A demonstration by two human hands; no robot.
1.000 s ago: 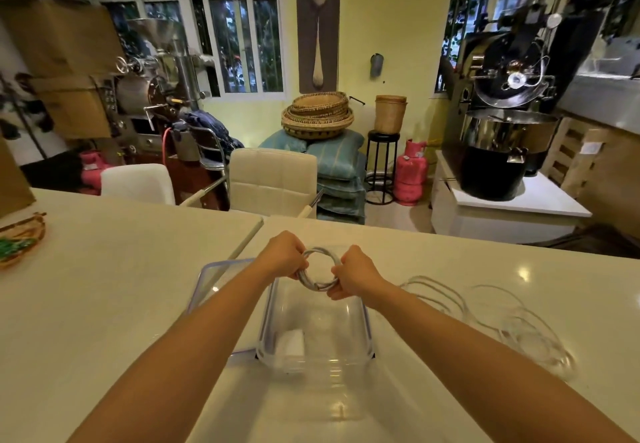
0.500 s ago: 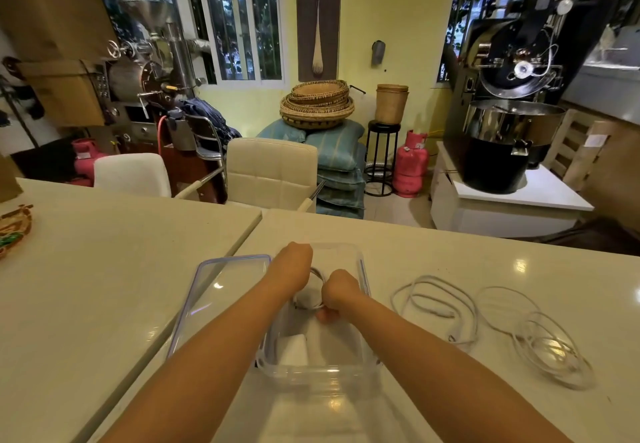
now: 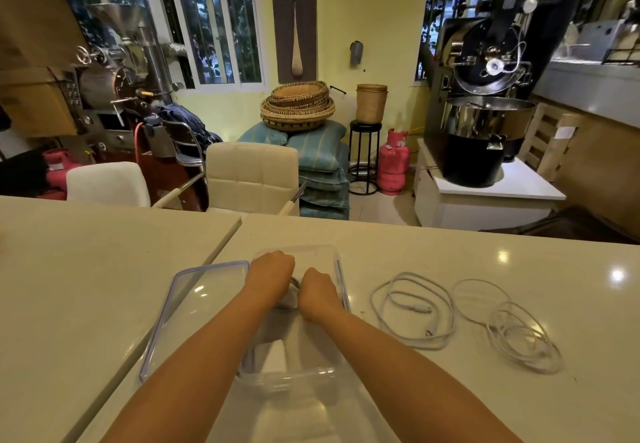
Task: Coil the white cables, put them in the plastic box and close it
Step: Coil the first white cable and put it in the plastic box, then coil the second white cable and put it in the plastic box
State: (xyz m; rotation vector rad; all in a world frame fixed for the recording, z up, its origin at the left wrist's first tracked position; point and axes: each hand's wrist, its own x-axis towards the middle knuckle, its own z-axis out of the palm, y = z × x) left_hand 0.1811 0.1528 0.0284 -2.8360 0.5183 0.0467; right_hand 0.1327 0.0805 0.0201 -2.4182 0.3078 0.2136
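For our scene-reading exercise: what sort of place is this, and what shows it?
Probably a small coffee roastery: a black roaster at right with a steel cooling tray, a second roaster at left, and a pink gas cylinder on the floor.

No writing, number or brand can be read anywhere in this view. The pink gas cylinder (image 3: pixel 393 165) carries a small pale tag (image 3: pixel 401 143) near its top. Well to the right of that cylinder, past the black roasting machine (image 3: pixel 481 144), a white sheet (image 3: pixel 568 132) is stuck on a wooden panel (image 3: pixel 554 155). Both perhaps bear print, but are too small and blurred to make out.
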